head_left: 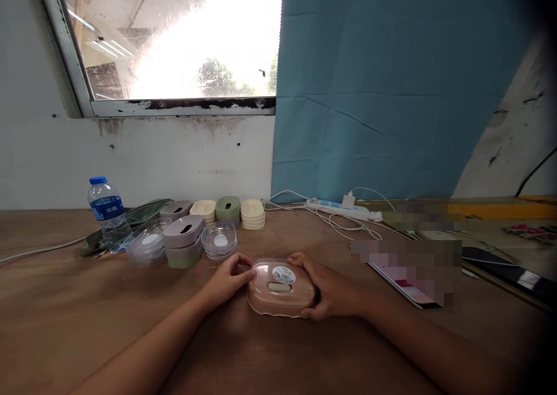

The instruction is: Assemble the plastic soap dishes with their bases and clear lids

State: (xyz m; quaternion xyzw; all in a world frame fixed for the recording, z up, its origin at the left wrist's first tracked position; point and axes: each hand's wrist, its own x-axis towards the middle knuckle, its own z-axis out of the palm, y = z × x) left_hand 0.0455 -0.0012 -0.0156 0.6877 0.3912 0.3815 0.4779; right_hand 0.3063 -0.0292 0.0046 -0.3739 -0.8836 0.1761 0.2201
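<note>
A pinkish-brown rounded plastic box (261, 302) sits on the table in front of me. It has an oblong slot in its top, a clear plastic cover with a round white label (284, 275), and a wavy cream edge along the bottom. My left hand (230, 279) grips the left end, thumb on the clear cover and fingers curled at the far corner. Around the right end, my right hand (326, 287) is closed, with fingers at the far side and thumb at the near corner. The underside of the box is hidden.
Beyond my left hand stand stacked clear covers (220, 241), purple-and-green boxes (183, 241), a green box (228, 208) and cream trays (253, 214). A water bottle (108, 209) is left of them. Cables and a power strip (339, 208) lie behind; a lit phone (404, 285) lies right.
</note>
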